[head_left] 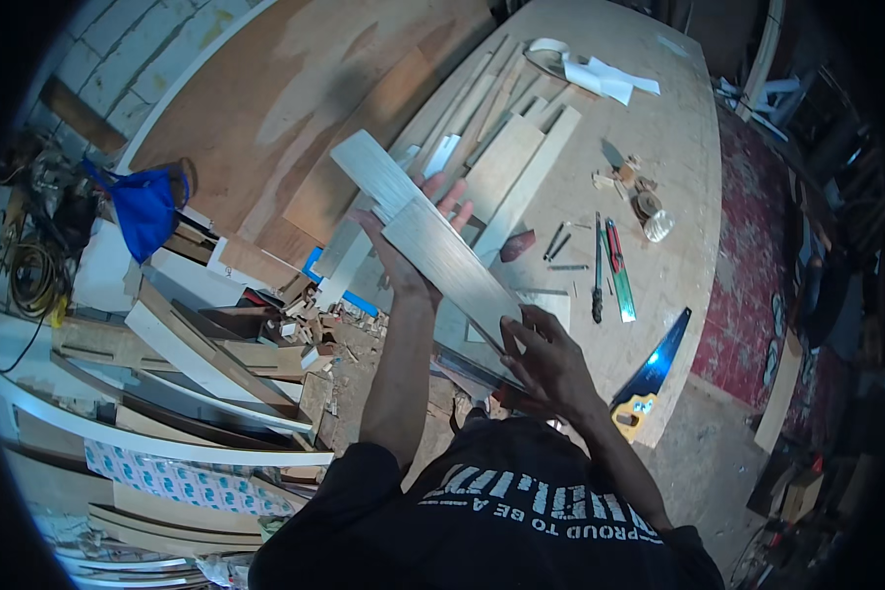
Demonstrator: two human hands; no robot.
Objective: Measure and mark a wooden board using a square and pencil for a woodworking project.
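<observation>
Two pale, narrow wooden boards overlap lengthwise in front of me, slanting from upper left to lower right. The upper board (pixel 452 258) lies over part of the lower board (pixel 369 167), which sticks out at the far end. My left hand (pixel 401 258) cradles them from beneath, thumb on the near side and fingertips showing past the far edge. At the near end, my right hand (pixel 550 356) has its fingers bent around the upper board's corner. Part of the left palm is hidden under the wood.
Below the boards spreads a plywood worktable (pixel 658 138) with several wooden strips (pixel 526 157), a handsaw (pixel 656 369), a green ruler (pixel 624 295), a tape roll (pixel 649 204) and white paper (pixel 614 81). Offcuts (pixel 216 364) crowd the left, near a blue bag (pixel 147 211).
</observation>
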